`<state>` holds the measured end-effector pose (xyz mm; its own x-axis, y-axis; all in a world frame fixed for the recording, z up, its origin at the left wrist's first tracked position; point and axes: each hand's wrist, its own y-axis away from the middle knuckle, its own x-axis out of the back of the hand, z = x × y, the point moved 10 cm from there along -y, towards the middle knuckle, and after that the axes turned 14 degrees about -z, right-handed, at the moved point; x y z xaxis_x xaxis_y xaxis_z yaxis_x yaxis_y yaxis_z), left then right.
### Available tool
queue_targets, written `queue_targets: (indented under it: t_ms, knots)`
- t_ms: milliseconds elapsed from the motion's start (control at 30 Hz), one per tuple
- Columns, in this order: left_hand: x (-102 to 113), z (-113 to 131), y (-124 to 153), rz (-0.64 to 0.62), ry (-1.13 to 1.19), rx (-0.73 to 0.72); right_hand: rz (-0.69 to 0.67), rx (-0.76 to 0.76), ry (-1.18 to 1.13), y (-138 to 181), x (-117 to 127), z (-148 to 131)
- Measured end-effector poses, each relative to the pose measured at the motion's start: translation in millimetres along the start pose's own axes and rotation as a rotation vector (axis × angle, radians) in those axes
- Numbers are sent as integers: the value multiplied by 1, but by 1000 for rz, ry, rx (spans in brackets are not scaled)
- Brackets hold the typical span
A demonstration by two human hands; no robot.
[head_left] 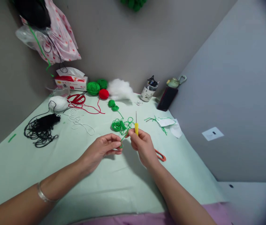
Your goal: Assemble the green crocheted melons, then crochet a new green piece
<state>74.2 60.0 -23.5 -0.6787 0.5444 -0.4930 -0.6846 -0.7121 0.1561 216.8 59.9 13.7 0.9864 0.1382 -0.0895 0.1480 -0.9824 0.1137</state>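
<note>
My left hand (102, 149) pinches a strand of green yarn (122, 137) between thumb and fingertips. My right hand (142, 145) is closed on a crochet hook with a yellow handle (136, 127), its metal tip pointing up, and also touches the same strand. The strand runs up to a loose tangle of green yarn (120, 125) lying on the pale green tablecloth (114, 184) just beyond both hands. A thin bracelet is on my left wrist.
Orange-handled scissors (160, 155) lie partly under my right hand. Black yarn (42, 128), white yarn (59, 103), red cord (77, 100), green and red balls (93, 88), white stuffing (120, 89), a tissue box (71, 82), a jar (148, 91), a dark phone (167, 98) and paper scraps (170, 125) surround them. Grey walls close in behind and right.
</note>
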Motion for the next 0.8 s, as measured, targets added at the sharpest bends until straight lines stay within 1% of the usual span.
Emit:
queue_targets:
  t_ms: [100,233,400,667,800]
  knots:
    - [4,3,1,37,25,-17,-56,-2,-70,-1,-1,-5]
    - [9,10,2,88,55,-51,-51,64,-73,3,1,-18]
    - [12,19,7,145,77,-107,-94,133,-100,11,-8,-23]
    - [8,30,13,165,78,-167,-67,248,2,20,-9,-30]
    - [11,34,14,187,17,-176,-76,245,-16,19,-9,-31]
